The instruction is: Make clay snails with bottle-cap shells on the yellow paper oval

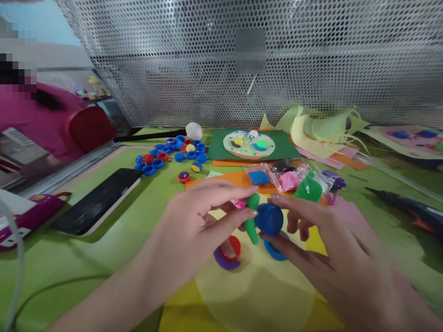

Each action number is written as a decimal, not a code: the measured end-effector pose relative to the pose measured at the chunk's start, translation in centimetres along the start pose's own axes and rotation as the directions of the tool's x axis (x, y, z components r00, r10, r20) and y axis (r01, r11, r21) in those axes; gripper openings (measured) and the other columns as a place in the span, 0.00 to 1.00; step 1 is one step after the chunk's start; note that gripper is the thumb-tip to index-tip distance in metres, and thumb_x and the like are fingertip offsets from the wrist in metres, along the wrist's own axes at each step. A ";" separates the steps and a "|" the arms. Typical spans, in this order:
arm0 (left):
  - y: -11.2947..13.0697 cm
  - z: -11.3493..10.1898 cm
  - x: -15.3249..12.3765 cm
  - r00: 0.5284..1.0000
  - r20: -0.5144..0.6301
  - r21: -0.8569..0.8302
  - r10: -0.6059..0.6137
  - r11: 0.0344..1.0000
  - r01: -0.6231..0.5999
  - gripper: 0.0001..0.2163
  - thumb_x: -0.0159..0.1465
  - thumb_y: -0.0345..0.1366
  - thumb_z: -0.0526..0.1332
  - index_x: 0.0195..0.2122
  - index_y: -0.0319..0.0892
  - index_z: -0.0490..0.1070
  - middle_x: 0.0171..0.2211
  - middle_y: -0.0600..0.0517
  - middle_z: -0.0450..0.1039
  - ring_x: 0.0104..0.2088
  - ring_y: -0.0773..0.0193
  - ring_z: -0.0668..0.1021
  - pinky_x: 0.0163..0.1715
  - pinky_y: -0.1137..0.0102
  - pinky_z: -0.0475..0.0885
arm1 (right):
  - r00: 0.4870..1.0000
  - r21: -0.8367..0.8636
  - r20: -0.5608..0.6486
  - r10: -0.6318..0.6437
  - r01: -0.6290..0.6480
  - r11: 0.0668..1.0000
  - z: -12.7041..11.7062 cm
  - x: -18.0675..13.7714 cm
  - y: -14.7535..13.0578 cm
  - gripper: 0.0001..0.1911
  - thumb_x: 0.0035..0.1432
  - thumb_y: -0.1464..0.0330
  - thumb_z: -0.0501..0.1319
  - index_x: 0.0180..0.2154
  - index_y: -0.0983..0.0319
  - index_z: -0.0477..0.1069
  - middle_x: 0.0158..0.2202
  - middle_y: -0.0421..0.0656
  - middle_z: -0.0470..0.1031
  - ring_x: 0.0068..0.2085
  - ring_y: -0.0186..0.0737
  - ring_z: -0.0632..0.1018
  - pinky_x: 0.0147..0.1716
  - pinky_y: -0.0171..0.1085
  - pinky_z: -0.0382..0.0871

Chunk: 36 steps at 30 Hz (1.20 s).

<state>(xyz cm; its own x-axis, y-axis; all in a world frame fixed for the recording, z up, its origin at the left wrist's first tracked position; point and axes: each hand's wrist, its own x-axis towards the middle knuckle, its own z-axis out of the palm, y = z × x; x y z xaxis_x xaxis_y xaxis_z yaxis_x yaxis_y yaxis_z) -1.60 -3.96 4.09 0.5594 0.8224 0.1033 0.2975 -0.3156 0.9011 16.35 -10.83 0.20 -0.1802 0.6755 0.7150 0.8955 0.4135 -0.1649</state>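
Between thumb and index finger my left hand (207,212) pinches a strip of green modelling clay (252,221). A blue bottle cap (270,219) is held by the fingertips of my right hand (321,235), its side right against the green strip. Below them lies a pale yellow paper circle (256,290) on a darker yellow sheet (180,313). On the circle sit a red cap (235,246) edged with purple clay (226,262) and a blue ring-like piece (275,249), partly hidden by my right hand.
Several blue and red caps (157,163) are heaped at the back left, near a black phone (100,200). Bagged clay (289,180) lies behind my hands. A decorated disc (249,144) rests on green card; a glue gun (408,205) is at right. Perforated metal (173,69) stands behind.
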 end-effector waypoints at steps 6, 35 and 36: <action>0.0 0.0 0.0 1.000 0.004 -0.023 -0.009 1.000 0.009 0.09 0.58 0.36 0.62 0.41 0.51 0.74 0.36 0.56 0.70 0.18 0.74 0.76 0.18 0.81 0.76 | 1.000 0.002 0.003 -0.018 0.018 1.000 -0.2 0.0 -0.1 0.12 0.61 0.68 0.53 0.46 0.66 0.63 0.37 0.46 0.76 0.38 0.39 0.78 0.36 0.34 0.74; 0.3 -0.4 -0.1 0.995 0.066 0.016 -0.076 0.997 0.075 0.23 0.57 0.41 0.63 0.53 0.59 0.61 0.41 0.57 0.71 0.16 0.78 0.69 0.11 0.83 0.67 | 0.999 0.005 -0.036 0.011 -0.011 1.000 -0.2 0.0 0.1 0.13 0.60 0.68 0.55 0.45 0.67 0.63 0.37 0.45 0.76 0.40 0.37 0.77 0.39 0.31 0.73; 0.4 -0.4 -0.1 0.994 0.072 0.036 -0.085 0.996 0.082 0.21 0.56 0.40 0.64 0.51 0.56 0.62 0.39 0.57 0.72 0.17 0.77 0.70 0.11 0.83 0.66 | 0.999 0.002 -0.038 0.023 -0.023 1.000 -0.3 0.0 0.1 0.13 0.60 0.67 0.55 0.45 0.66 0.63 0.36 0.45 0.76 0.39 0.37 0.77 0.38 0.31 0.74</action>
<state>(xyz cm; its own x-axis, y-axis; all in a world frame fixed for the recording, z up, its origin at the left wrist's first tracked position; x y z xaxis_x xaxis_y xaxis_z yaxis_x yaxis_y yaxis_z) -1.84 -3.97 4.66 0.5867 0.8098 -0.0043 0.3702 -0.2635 0.8908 16.57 -10.90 0.39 -0.1437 0.6609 0.7366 0.8985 0.3991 -0.1828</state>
